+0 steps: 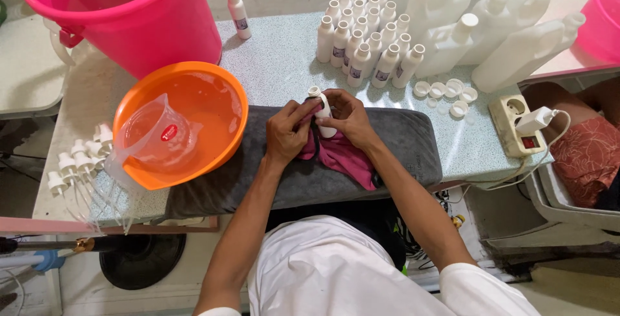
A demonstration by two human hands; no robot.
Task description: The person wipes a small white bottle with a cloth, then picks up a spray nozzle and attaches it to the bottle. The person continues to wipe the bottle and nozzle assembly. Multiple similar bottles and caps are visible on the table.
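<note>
Both hands meet over a grey towel (400,148) at the table's front edge. My left hand (289,132) and my right hand (349,119) together hold a small white bottle (321,109), open at the neck, with a pink cloth (342,158) bunched under and around it. The cloth trails down onto the towel beneath my right wrist. The bottle's lower half is hidden by my fingers.
An orange basin (213,141) of water with a clear measuring jug (155,138) sits left. A pink bucket (129,15) stands behind it. Several small white bottles (365,41), large white jugs (491,25), loose caps (445,90), spray pumps (77,158) and a power strip (516,125) surround them.
</note>
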